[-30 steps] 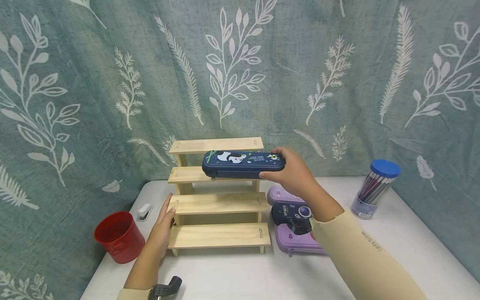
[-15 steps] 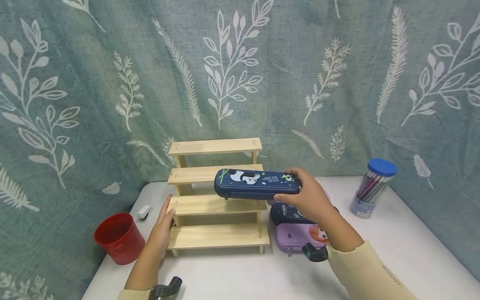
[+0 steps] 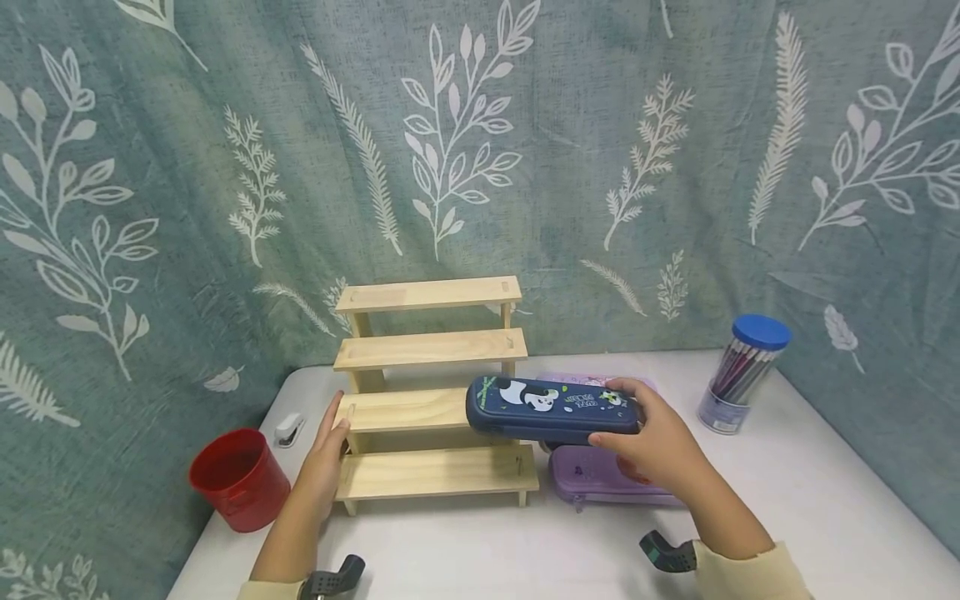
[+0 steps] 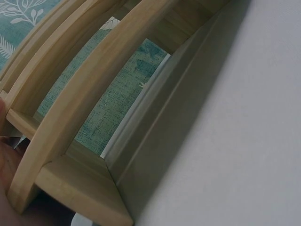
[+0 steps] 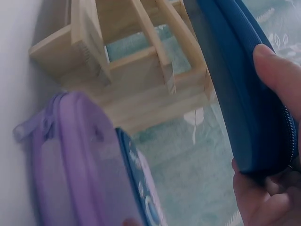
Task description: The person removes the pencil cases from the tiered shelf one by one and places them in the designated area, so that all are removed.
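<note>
My right hand (image 3: pixel 652 429) grips the right end of a dark blue pencil case (image 3: pixel 551 408) with a panda printed on its lid. The case is held level, overlapping the right part of the stepped wooden shelf (image 3: pixel 438 471) in the head view. In the right wrist view, the thumb presses one side of the pencil case (image 5: pixel 240 94) and the other fingers curl under its end. My left hand (image 3: pixel 326 454) holds the left side of the wooden shelf, index finger extended upward; in the left wrist view only part of this hand (image 4: pixel 7 160) shows at the edge.
Right of the shelf lie a purple pencil case (image 3: pixel 592 475) and another lilac case (image 3: pixel 570 379), partly hidden. A tub of pencils (image 3: pixel 742 379) with a blue lid stands further right. A red bucket (image 3: pixel 243 483) and a white stapler (image 3: pixel 288 427) are on the left. Patterned cloth hangs behind.
My right hand has brought the panda pencil case down and to the right, from in front of the upper shelves toward the other cases. My left hand has stayed on the shelf's side.
</note>
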`<action>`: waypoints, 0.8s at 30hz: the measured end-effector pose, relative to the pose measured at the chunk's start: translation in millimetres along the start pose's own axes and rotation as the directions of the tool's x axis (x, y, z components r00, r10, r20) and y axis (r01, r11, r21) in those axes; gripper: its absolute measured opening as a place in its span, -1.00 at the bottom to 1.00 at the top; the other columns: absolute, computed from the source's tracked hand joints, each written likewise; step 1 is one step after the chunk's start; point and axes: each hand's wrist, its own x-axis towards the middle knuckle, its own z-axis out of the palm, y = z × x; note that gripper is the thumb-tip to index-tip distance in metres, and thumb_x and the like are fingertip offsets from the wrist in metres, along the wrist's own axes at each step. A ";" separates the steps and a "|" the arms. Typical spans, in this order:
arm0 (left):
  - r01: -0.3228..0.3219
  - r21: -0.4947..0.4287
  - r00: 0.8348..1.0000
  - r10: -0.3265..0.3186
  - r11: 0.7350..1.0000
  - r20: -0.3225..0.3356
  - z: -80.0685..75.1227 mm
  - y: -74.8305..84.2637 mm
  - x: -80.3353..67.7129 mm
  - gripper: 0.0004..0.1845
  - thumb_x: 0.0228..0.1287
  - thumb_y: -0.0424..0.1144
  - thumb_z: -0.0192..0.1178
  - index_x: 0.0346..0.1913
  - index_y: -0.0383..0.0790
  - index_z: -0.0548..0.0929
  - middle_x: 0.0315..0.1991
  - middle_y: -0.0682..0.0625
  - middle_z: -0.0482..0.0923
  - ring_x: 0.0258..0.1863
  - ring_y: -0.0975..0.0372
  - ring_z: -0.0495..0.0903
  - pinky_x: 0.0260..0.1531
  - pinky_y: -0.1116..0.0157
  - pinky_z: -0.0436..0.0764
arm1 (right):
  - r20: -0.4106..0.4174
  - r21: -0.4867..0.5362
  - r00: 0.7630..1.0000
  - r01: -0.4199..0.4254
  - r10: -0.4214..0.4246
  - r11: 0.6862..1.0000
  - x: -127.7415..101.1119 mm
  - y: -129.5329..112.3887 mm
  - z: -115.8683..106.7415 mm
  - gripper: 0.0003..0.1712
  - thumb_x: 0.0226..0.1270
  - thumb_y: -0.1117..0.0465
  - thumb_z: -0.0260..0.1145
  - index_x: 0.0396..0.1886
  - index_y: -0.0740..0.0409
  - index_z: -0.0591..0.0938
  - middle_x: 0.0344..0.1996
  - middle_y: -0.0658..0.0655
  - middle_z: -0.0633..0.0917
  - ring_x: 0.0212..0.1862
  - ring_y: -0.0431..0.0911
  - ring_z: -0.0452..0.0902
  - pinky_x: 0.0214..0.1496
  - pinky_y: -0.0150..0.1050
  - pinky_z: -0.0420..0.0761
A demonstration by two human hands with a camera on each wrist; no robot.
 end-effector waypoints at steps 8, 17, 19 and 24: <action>-0.001 0.003 1.000 0.001 1.000 -0.005 0.3 -0.6 0.7 -0.36 0.72 0.13 -0.27 0.69 0.44 -0.19 0.74 0.15 -0.29 0.72 0.09 -0.40 0.58 -0.31 -0.36 | 0.009 0.108 0.999 -0.049 0.048 0.993 -17.4 28.4 -12.7 0.17 0.11 -0.11 0.67 0.61 -0.01 0.22 0.31 0.44 0.58 0.10 0.10 0.71 -0.12 -0.25 0.76; 0.006 -0.009 1.000 -0.006 1.000 0.006 0.2 -4.1 0.6 -0.38 0.71 0.16 -0.27 0.66 0.56 -0.19 0.73 0.17 -0.30 0.72 0.09 -0.41 0.57 -0.34 -0.36 | 0.000 0.023 0.998 -0.068 0.068 0.997 -31.0 55.3 -21.4 0.25 0.15 -0.21 0.61 0.70 -0.04 0.13 0.61 0.38 0.19 0.49 0.38 0.34 0.41 0.15 0.52; 0.014 -0.013 1.000 -0.014 1.000 0.010 -0.2 -4.4 0.5 -0.38 0.71 0.15 -0.27 0.65 0.58 -0.19 0.73 0.17 -0.30 0.72 0.08 -0.40 0.56 -0.35 -0.36 | 0.001 0.004 0.997 -0.078 0.078 0.997 -33.5 60.5 -22.8 0.22 0.15 -0.20 0.61 0.69 -0.04 0.17 0.60 0.41 0.18 0.48 0.42 0.35 0.38 0.23 0.52; 0.017 -0.004 1.000 -0.017 1.000 0.008 -1.1 -2.5 0.0 -0.38 0.71 0.15 -0.27 0.65 0.59 -0.18 0.73 0.18 -0.29 0.72 0.07 -0.40 0.55 -0.37 -0.36 | 0.015 -0.017 0.993 -0.121 0.121 0.993 -39.5 74.1 -27.0 0.22 0.18 -0.18 0.61 0.69 -0.01 0.15 0.59 0.50 0.16 0.46 0.46 0.35 0.35 0.26 0.56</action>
